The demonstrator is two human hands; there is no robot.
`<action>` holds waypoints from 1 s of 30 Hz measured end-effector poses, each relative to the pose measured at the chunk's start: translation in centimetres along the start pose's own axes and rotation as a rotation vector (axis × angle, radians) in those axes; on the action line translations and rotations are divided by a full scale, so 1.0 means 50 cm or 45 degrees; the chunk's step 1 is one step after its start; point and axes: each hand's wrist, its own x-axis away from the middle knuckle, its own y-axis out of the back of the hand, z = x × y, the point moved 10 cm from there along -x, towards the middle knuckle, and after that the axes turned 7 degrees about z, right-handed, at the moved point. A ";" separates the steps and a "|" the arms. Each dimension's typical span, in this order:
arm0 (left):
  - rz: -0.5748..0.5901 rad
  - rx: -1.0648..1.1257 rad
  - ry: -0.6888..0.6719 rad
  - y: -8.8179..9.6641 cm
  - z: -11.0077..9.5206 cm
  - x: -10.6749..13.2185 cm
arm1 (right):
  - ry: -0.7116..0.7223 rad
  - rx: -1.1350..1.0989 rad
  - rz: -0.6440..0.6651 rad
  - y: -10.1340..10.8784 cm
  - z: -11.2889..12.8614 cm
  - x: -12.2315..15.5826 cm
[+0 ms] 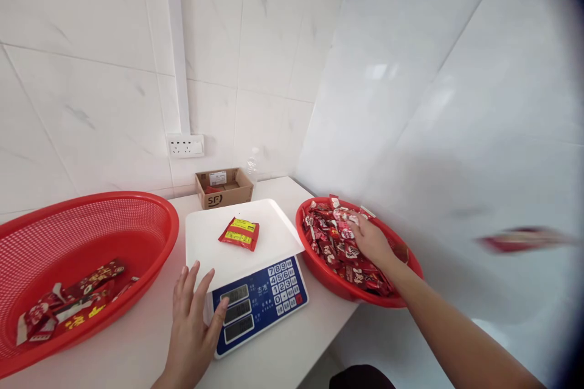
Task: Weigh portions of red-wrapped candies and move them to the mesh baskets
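My left hand rests flat on the white counter, fingers spread, its tips touching the front left corner of the electronic scale. One red and yellow packet lies on the scale's white pan. My right hand reaches into the red basket on the right, palm down on a heap of red snack packets; its fingers curl among them and what they grip is hidden.
A large red mesh basket at the left holds a few red packets. A small open cardboard box and a clear bottle stand by the tiled wall, under a socket strip. A white wall closes in on the right.
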 end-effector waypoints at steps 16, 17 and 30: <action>0.030 -0.015 0.040 -0.002 0.001 0.008 | 0.099 -0.312 0.075 -0.059 0.211 -0.056; 0.032 -0.021 0.041 -0.001 0.001 0.008 | 0.135 -0.316 0.135 -0.081 0.240 -0.062; 0.069 -0.045 0.036 -0.001 -0.005 0.008 | 0.094 -0.322 0.283 -0.184 0.333 -0.096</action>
